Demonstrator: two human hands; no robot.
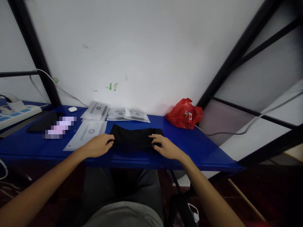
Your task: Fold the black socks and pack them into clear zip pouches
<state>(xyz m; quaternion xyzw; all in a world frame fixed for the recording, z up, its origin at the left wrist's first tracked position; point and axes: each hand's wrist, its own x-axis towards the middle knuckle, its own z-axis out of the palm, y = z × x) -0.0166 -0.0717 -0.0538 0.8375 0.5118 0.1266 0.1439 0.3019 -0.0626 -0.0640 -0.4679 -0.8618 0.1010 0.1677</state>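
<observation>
Legs [99, 189] nearest cam, under front edge of desk [189, 143]. Cloth [132, 136], black, lies near desk's front edge, approx. centre, btwn both hands; long side runs L–R. L hand [98, 145]: narrow pinch, thumb + fingertips on cloth's L end. R hand [168, 148]: fingers curled over R end, thumb by near side, gap small; whether fully closed on fabric, can't tell. Handling, est.: light, soft, limp, no breakage risk, low slip; middle likely to sag or crease if ends alone are held. Best hold: both end edges, fingers over, thumbs under, even tension. Layers/folds n/a, too dark to count. Beyond cloth & to L: printed pouches [92, 132], flat, some overlapping. Farther L: tablet [41, 122], dark; white case [72, 109]; power strip [22, 116]. Rear R: red bag [183, 115], crumpled, close to wall [142, 47]. Wall: white, w/ green marks, farthest.
</observation>
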